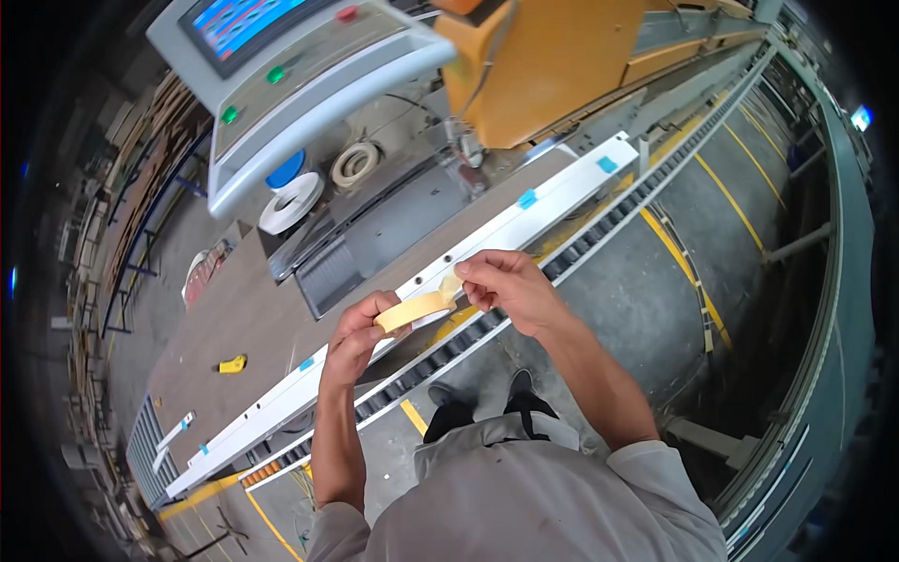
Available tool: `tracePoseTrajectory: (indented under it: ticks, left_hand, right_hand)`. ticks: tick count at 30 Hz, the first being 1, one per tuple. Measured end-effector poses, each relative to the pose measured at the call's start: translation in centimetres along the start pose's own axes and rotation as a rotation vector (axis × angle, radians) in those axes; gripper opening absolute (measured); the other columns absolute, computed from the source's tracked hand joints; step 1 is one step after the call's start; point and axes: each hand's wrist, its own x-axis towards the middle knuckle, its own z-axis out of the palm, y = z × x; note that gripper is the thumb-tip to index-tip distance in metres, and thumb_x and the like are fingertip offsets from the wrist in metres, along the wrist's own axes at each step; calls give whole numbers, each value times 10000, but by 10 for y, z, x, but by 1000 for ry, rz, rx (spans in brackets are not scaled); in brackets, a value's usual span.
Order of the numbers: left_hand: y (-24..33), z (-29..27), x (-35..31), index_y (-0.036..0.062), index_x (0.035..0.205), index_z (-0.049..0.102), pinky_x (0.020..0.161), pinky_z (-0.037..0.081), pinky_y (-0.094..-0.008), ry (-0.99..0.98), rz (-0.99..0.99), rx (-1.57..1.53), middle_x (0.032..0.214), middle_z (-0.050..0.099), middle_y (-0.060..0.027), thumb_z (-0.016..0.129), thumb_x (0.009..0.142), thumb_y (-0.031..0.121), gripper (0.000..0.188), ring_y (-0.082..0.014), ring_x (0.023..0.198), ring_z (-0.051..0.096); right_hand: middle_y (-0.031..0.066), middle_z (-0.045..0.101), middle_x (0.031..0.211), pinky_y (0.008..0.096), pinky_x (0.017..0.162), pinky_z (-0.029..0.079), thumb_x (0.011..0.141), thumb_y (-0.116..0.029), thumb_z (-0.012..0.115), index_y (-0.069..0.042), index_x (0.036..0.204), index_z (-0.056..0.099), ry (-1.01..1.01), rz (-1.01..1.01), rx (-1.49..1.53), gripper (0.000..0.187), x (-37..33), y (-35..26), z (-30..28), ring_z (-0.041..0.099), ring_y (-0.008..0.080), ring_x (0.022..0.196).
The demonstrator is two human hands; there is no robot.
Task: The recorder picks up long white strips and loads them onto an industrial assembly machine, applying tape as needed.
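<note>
Between my hands is a roll of pale yellow masking tape (412,313). My left hand (361,330) grips the roll at its left side, fingers wrapped round the ring. My right hand (506,286) pinches the loose end of the tape, and a short crumpled strip runs from the roll to those fingers. Just beyond my hands lies a long white panel (487,234), slanting from lower left to upper right along the edge of a brown worktable (253,323). Small blue tape pieces (526,199) and several dark holes mark the panel.
A yellow cutter knife (231,364) lies on the worktable at left. A grey control console (309,103) overhangs the far side, near white rolls (292,203) and an orange machine housing (538,75). A roller conveyor rail (440,362) runs between me and the panel.
</note>
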Motion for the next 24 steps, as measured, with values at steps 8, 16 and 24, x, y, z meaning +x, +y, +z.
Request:
tracePoseTrajectory:
  ticks: [8,16,24]
  left_hand:
    - [-13,29,48,23,924,561,750,350,-230,-11,-65,181,868,511,10,540,902,169,150,-72,832,455]
    - [-4,50,57,13,751,597,582,358,-246,211,-94,619,665,527,20,668,879,123,183,-58,645,451]
    - [-23,95,110,-32,680,642,512,400,-289,604,-447,981,565,578,-62,771,802,220,308,-100,529,486]
  right_hand:
    - [7,609,695,212,579,397,885,-109,685,7,894,697,341,-447,-71,117,-14,-10,-60,496,63,621]
    - [-34,632,723,210,580,416,892,-109,681,-7,894,725,432,-417,-248,111,-21,-17,-128,523,32,652]
    - [-43,628,696,202,557,399,874,-130,706,-6,884,729,490,-345,-352,127,14,-83,-268,509,21,617]
